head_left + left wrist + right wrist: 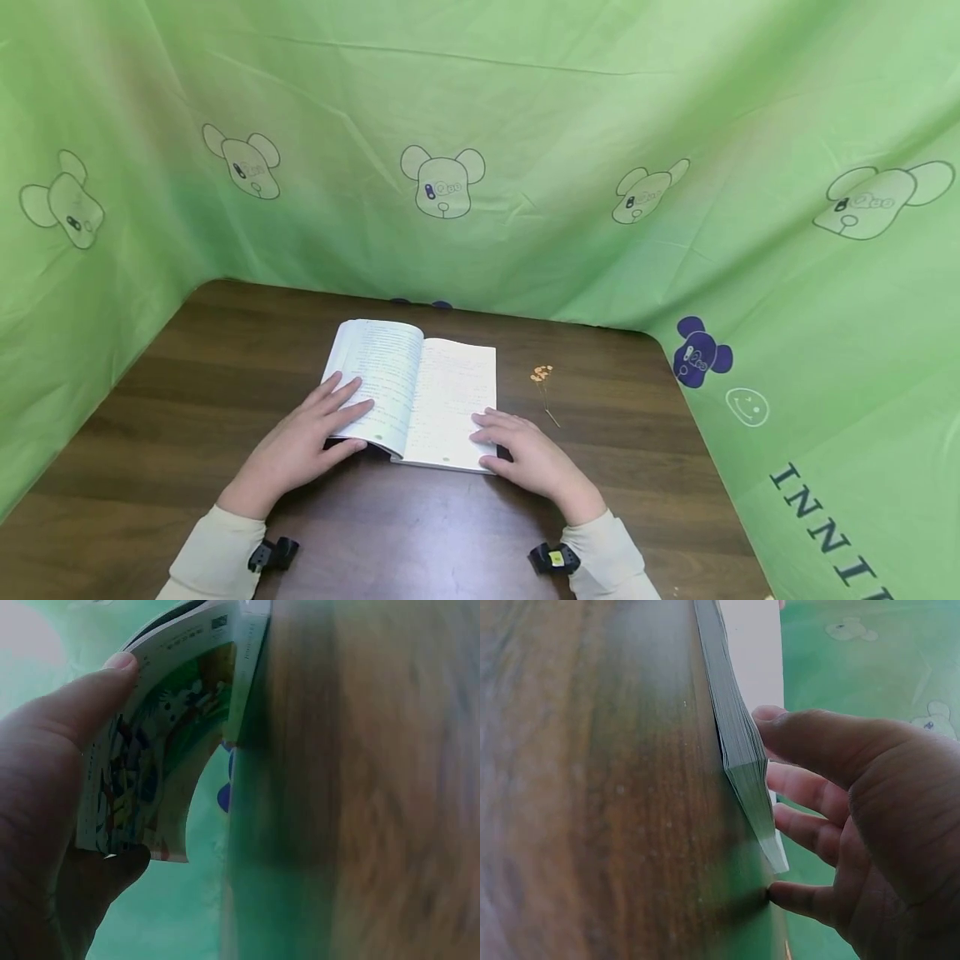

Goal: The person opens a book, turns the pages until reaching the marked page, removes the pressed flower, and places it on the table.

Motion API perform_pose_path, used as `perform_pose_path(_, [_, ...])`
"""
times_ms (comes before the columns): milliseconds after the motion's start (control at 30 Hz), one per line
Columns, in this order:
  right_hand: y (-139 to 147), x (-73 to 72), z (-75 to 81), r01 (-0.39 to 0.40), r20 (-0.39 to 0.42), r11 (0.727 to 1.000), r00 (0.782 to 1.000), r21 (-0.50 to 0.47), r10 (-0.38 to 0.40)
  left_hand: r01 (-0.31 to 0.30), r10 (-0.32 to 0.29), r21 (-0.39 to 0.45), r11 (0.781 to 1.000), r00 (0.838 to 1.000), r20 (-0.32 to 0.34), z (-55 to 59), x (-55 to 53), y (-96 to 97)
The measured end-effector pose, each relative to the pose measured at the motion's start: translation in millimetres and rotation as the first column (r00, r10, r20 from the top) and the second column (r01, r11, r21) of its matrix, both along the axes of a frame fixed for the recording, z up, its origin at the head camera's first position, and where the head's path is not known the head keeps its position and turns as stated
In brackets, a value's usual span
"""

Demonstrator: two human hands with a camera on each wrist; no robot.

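An open book [453,400] lies on the table, text on both pages. My left hand [303,442] holds its left half, fingers spread over the page and thumb by the lower edge. That half is raised off the wood, so the illustrated cover [169,735] shows from below in the left wrist view. At the right page's outer lower corner rests my right hand [528,454], with its fingers [810,817] extended and loosely spread. Its thumb lies on the page near the edge of the thick page block [742,742].
A small sprig of dried orange flowers [543,379] lies to the right of the book. The dark wooden table [420,533] is bounded at the back and sides by a green cloth [525,250] with printed bear heads. Each wrist wears a small black camera [555,558].
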State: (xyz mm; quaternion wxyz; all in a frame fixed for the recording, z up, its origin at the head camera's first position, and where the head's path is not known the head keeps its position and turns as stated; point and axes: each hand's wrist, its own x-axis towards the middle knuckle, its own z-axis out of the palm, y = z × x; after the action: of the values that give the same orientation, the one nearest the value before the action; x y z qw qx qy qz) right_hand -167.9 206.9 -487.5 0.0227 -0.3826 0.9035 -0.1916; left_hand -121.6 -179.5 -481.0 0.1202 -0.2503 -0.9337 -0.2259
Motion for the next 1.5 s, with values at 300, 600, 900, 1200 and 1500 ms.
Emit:
perform_pose_path(300, [-2,0.2,6.8,0.003,0.014,1.0,1.0,0.016,-0.004,0.012,-0.034,-0.124,0.992,0.983,-0.182,6.7,-10.8,-0.1])
perform_pose_path(600, [-8,2.7,11.6,0.067,0.009,0.998,0.998,0.003,-0.067,0.062,-0.102,-0.142,0.988,0.951,-0.293,22.6,-18.8,14.5])
perform_pose_path(900, [-15,2.1,17.6,0.193,0.096,0.972,0.979,-0.133,-0.181,0.113,-0.16,-0.162,0.98,0.933,-0.321,34.3,-25.0,29.8])
perform_pose_path(1200, [-26,-3.7,27.1,0.42,0.372,0.838,0.883,-0.349,-0.287,0.157,-0.208,-0.182,0.971,0.929,-0.307,41.3,-28.4,41.0])
perform_pose_path(1500, [-33,-14.1,35.2,0.489,0.655,0.682,0.755,-0.543,-0.02,0.218,-0.256,-0.143,0.965,0.895,-0.364,40.8,-34.2,49.4])
